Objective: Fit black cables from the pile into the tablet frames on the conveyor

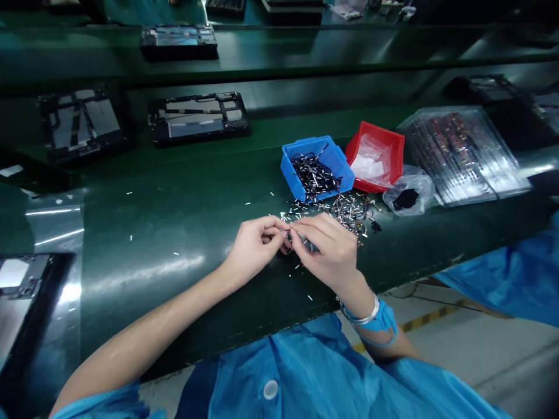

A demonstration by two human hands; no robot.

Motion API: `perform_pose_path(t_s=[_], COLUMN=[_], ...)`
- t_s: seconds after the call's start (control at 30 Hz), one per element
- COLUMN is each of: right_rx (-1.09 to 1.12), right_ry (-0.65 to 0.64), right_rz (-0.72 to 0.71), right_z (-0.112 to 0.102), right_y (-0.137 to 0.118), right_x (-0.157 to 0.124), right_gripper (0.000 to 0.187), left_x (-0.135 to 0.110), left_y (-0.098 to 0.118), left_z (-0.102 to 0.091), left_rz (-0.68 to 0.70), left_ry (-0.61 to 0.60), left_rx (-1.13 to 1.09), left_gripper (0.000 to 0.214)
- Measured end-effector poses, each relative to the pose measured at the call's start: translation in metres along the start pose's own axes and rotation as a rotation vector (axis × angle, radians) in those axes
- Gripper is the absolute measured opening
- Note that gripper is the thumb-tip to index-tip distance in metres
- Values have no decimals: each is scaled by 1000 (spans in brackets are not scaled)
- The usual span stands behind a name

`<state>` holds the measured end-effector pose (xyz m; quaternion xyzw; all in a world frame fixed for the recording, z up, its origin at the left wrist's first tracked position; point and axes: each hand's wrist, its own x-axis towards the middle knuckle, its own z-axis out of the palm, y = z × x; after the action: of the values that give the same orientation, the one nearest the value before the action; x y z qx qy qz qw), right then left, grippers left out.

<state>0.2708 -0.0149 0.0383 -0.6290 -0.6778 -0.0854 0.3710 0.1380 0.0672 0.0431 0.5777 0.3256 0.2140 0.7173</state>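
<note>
Our single head-worn view, we look forward and down from above our blue garment [332, 378], fairly near our left hand [251, 253] and right hand [327, 250], green bench [144, 215] stretching beyond

Both arms reach in over the near edge of the bench [152, 215] and the hands meet in front of the body. The left forearm [174, 317] is bare and crosses that edge on a long slant, the left wrist [223, 277] nearly straight. The left hand [250, 249] bends inward, index finger and thumb pinched at their tips, the lower fingers curled beneath. The right forearm [393, 348] comes in more steeply, mostly outside the near edge, with the right wrist [360, 298] just over it. The right hand [329, 249] turns leftward, back upward, thumb and index finger pinched against the left fingertips. Anything between the tips is too small to tell.
</note>
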Motion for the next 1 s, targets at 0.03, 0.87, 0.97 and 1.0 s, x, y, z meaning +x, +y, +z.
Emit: perform_pose_path(t_s=[0.03,0.87,0.97,1.0], right_rx=[-5,187,148,128], right_ry=[11,72,-40,-63], right_rz=[4,135,75,50], right_z=[-1,-13,-17,-18], right_y=[2,6,9,10], right_x=[0,-8,-7,-6], right_gripper=[17,16,13,13], left_x=[0,-1,-3,-3], left_y=[0,-5,0,1], left_z=[0,-8,-8,-8], left_rz=[-10,-62,58,91], left_ry=[-15,-201,-142,-132], left_rx=[-4,-18,304,386], left_gripper=[5,42,40,41])
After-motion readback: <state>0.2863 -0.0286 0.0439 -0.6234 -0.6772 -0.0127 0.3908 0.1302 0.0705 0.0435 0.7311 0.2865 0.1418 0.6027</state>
